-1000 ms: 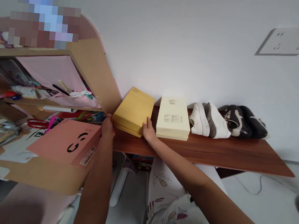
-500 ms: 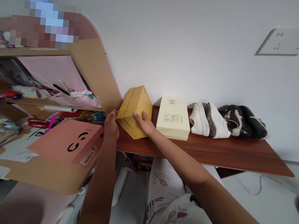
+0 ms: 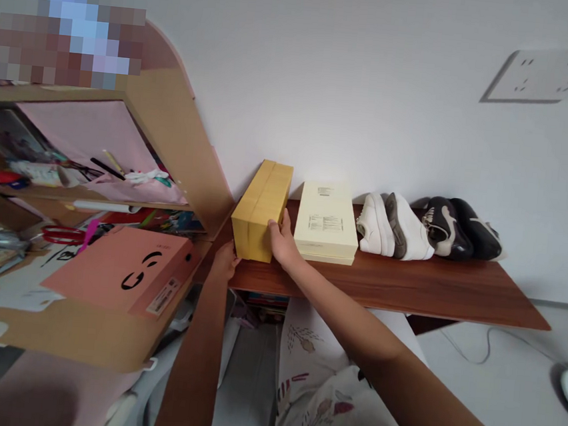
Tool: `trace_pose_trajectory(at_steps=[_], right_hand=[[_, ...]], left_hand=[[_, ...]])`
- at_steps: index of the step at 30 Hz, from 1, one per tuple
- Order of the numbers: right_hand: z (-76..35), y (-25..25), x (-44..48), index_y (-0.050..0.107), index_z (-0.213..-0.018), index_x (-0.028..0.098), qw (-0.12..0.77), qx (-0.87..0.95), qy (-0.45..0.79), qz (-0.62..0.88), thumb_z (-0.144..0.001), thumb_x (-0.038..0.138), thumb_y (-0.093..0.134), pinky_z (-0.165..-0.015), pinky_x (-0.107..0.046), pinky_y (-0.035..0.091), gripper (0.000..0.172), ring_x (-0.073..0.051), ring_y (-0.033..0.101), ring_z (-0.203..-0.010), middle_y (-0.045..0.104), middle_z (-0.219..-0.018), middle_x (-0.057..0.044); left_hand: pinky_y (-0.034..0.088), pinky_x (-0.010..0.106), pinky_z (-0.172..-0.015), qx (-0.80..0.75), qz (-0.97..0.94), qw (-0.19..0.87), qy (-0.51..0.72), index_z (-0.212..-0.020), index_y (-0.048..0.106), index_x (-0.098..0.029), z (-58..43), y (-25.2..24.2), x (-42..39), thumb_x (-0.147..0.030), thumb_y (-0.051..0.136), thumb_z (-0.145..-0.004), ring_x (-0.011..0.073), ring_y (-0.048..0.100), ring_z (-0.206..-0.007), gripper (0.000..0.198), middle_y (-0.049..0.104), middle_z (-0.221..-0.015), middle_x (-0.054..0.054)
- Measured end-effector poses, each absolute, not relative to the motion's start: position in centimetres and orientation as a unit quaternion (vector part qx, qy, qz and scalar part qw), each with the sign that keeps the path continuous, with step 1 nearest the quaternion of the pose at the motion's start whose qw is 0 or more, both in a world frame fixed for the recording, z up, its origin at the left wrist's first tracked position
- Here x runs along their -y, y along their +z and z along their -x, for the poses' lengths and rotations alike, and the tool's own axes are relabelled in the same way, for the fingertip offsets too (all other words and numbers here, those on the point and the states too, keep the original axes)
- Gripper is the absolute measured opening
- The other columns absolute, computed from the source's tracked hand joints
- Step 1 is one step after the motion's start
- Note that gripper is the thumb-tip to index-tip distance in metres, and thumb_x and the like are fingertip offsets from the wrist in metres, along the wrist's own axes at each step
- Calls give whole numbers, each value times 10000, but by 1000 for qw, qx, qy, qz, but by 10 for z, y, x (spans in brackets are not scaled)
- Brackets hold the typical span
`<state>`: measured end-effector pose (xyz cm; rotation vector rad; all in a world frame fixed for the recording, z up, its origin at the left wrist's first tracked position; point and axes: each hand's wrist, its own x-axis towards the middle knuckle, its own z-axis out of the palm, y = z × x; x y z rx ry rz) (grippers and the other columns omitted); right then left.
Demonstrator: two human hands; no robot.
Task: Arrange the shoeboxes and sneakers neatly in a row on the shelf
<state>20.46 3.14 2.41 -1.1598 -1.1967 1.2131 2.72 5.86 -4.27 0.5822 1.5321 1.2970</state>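
Mustard-yellow rectangular cardboard box [image 3: 261,209], lid on, seam line of lid visible along the upper face; stands on one long narrow side, upright, not flat; sits on the dark reddish-brown wooden shelf [image 3: 407,288] at its left end, long axis running from shelf front back toward the white wall; far end near or at the wall, contact cannot be told; near square end faces the camera, plain, no label seen; just beside the pale cream box on its right, narrow gap between them; left side close to the slanted tan panel of the desk unit; right hand [image 3: 284,243] touches its near right edge; left hand [image 3: 223,265] at its lower left corner by the shelf edge, contact unclear.
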Motion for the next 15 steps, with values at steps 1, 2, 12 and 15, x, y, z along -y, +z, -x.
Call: trace_pose_trajectory(at_steps=[1,2,12,15], right_hand=[[-207,23,-32,103,-1592,222,527,508,491,473,-925,574,432,-1194,-429,273,823,-235,383,-1430,383,-1567,-77],[-209,22,-32,123,-1589,224,536,518,477,466,-935,553,415,-1199,-426,264,788,-226,375,-1433,382,-1567,-73],[-206,9,-26,341,-1519,147,483,562,417,526,-935,545,391,-1218,-419,212,709,-251,286,-1473,352,-1563,-138],[-203,6,-26,339,-1521,139,450,565,434,539,-930,616,381,-1224,-440,178,761,-270,239,-1496,337,-1576,-146]], left_hand=[[527,387,-897,-624,-220,525,535,-1033,650,-187,-28,-43,-58,-360,565,-905,208,671,-966,232,692,-1023,92],[530,388,-899,-615,-193,543,538,-1028,649,-193,-29,-43,-58,-361,555,-912,208,670,-967,226,691,-1034,93],[536,371,-818,-599,-142,439,654,-1088,618,-254,-8,-5,-55,-389,654,-837,223,615,-1062,287,630,-1189,71],[526,334,-765,-621,-176,383,661,-1079,625,-237,-5,-1,-54,-386,636,-826,215,608,-1042,294,631,-1155,66]])
